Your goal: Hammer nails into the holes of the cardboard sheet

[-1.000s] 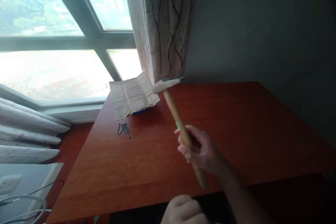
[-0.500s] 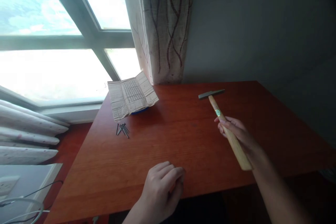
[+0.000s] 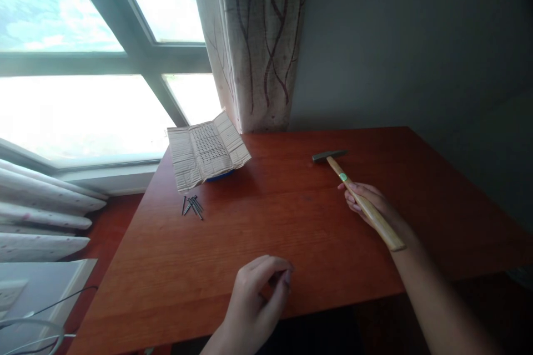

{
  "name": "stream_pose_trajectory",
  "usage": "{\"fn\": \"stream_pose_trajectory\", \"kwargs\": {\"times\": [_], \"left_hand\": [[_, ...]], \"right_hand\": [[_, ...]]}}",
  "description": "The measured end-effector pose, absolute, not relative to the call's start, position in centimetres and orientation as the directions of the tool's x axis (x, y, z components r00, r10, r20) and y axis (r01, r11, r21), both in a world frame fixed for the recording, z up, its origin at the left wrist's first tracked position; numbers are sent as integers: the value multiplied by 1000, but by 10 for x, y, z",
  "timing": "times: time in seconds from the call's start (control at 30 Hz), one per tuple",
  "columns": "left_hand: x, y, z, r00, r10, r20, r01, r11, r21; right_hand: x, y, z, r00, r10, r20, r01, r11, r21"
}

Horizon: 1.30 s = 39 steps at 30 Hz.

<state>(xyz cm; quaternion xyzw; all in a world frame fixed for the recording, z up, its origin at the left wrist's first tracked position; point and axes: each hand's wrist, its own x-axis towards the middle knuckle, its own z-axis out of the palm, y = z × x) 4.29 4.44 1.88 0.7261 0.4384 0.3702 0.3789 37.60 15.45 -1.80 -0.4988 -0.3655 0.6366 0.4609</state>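
My right hand point(image 3: 368, 202) grips a hammer point(image 3: 377, 219) by the middle of its pale wooden handle, which has a green sticker. The narrow dark metal head points away from me, above the right part of the table; I cannot tell whether it touches the wood. My left hand point(image 3: 258, 294) is loosely closed near the table's front edge, thumb and fingertips close together. Nothing shows between its fingers. Well ahead and to the left of it, several metal nails point(image 3: 192, 206) lie in a small pile.
A creased cardboard sheet point(image 3: 208, 150) with rows of small holes rests on something blue point(image 3: 221, 175) at the back left of the reddish wooden table point(image 3: 266, 222). Behind are a window, a curtain point(image 3: 266, 44) and a wall. Cables point(image 3: 37, 324) hang by a socket at lower left.
My right hand has turned the hammer, swinging its handle end up and its head slightly left. The thumb of my left hand has shifted, widening the gap beneath its index finger. The nails lie still.
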Motion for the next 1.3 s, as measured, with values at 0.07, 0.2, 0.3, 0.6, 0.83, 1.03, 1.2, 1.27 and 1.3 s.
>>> {"fn": "stream_pose_trajectory", "kwargs": {"times": [0.07, 0.2, 0.3, 0.6, 0.83, 1.03, 1.2, 1.27, 1.3], "left_hand": [[45, 44, 20, 337, 919, 204, 351, -323, 879], [50, 38, 18, 342, 923, 180, 350, -302, 887], [53, 32, 16, 355, 918, 179, 354, -309, 883], [54, 28, 16, 408, 900, 153, 356, -311, 881], [52, 31, 13, 407, 904, 129, 334, -278, 900], [48, 33, 12, 394, 913, 107, 343, -255, 904], [48, 36, 15, 393, 914, 100, 351, -250, 903], [46, 38, 15, 397, 913, 100, 353, -252, 901], [45, 39, 15, 397, 912, 101, 353, -253, 901]], "right_hand": [[378, 155, -21, -76, 952, -297, -242, -307, -920], [379, 156, -24, -70, 948, -311, -266, -318, -910], [380, 157, -27, -74, 944, -321, -272, -328, -904], [385, 156, -13, -14, 941, -337, -72, -338, -939], [386, 156, -11, 89, 978, -187, 478, -207, -854], [386, 153, -20, 120, 992, 48, 870, -82, -486], [383, 157, -29, 91, 992, 86, 959, -64, -277], [381, 160, -29, 82, 994, 68, 972, -64, -227], [381, 161, -29, 78, 995, 58, 976, -65, -207]]}}
